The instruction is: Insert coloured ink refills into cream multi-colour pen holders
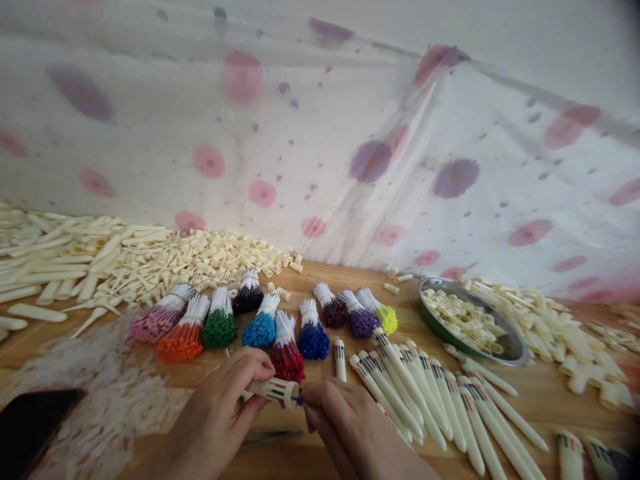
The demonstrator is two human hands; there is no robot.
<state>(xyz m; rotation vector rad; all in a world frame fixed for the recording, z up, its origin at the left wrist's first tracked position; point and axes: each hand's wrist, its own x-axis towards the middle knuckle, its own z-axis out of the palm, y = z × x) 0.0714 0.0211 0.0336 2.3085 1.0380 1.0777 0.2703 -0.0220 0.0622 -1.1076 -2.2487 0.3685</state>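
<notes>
My left hand [220, 407] is closed round a cream pen barrel [273, 391] with coloured stripes, held level above the wooden table [540, 393]. My right hand [345, 420] pinches a thin blue refill at the barrel's open end. Just beyond the hands lie bundles of coloured refills: pink [157, 319], orange [185, 337], green [219, 323], black [247, 293], light blue [261, 325], red [287, 350], dark blue [313, 333], purple [357, 317] and yellow-green [383, 313]. A row of several assembled pens [430, 393] lies to the right of my hands.
A metal bowl [515, 350] of small cream parts stands at the right, with more cream parts heaped past it. A big heap of cream barrels and springs [125, 260] fills the back left. A dark phone [30, 427] lies at the front left on clear plastic bits. Flowered cloth hangs behind.
</notes>
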